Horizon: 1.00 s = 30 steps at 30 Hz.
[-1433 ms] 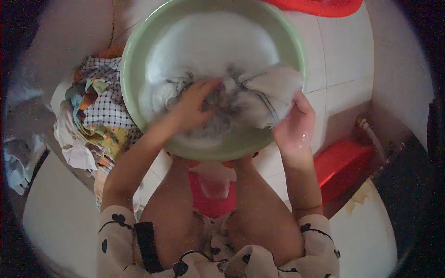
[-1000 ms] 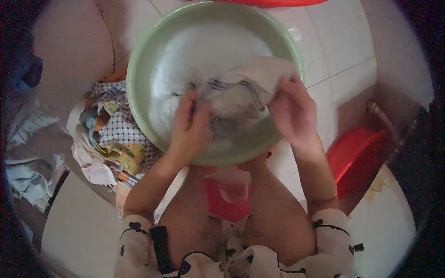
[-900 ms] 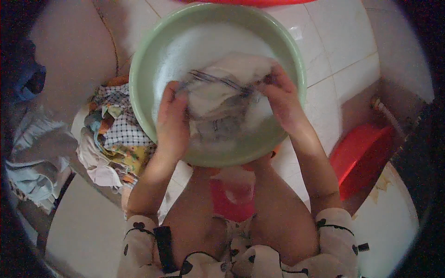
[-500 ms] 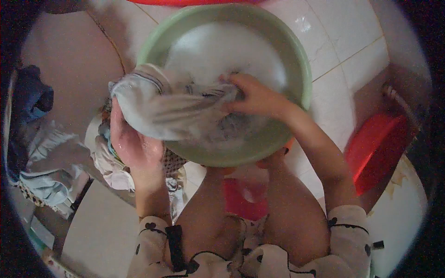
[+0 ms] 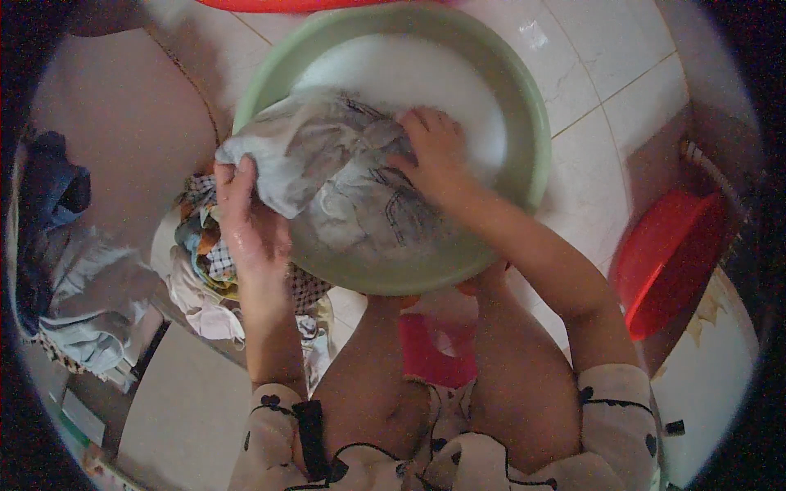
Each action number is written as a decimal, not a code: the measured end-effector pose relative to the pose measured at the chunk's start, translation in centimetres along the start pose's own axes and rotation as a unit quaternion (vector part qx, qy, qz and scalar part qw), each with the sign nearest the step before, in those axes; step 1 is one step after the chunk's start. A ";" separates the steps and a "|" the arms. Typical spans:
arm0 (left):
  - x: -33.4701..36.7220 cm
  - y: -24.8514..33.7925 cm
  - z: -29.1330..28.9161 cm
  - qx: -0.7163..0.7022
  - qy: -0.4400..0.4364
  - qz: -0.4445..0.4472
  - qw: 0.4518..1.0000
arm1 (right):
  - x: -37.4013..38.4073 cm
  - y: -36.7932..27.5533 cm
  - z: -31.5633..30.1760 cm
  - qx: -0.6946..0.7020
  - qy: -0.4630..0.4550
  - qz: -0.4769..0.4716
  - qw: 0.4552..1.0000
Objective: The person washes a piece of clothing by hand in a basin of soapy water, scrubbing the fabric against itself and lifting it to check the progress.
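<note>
A wet, pale grey garment with dark stripes [image 5: 327,164] lies bunched over the left side of a round green basin [image 5: 536,123]. Its lower part sits in whitish, sudsy water [image 5: 393,65]. My left hand [image 5: 252,217] grips one end of the cloth at the basin's left rim, thumb and fingers pinching it. Over the middle of the basin, my right hand [image 5: 435,155] rests on the other side of the garment with its fingers curled onto the fabric. How much cloth is in its grasp is partly hidden.
Beside the basin on the left stands a heap of mixed clothes [image 5: 205,270]. Farther left hang grey and blue clothes [image 5: 90,303]. A red basin [image 5: 671,262] leans at the right, near a hose [image 5: 708,168]. A pink-red stool [image 5: 438,352] shows between my legs.
The stretched garment has been lowered and now spreads out bunched in the basin. My left hand moved slightly right; my right hand shifted a little and turned more upright.
</note>
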<state>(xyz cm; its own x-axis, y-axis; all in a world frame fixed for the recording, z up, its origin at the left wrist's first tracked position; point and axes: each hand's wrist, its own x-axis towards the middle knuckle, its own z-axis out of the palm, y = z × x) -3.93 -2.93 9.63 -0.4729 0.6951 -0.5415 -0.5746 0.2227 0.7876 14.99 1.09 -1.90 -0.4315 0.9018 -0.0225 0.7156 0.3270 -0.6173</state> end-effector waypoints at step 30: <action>2.8 -3.6 0.7 0.227 0.032 0.053 0.972 | 3.0 3.9 -6.2 0.215 -0.116 0.247 0.938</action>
<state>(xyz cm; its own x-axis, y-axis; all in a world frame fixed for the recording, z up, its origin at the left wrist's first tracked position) -2.73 -1.30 5.44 -0.5626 0.6902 -0.4551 -0.1719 0.4408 0.8810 19.90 6.80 0.49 -0.2485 0.8111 -0.5295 0.5937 -0.3044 -0.7449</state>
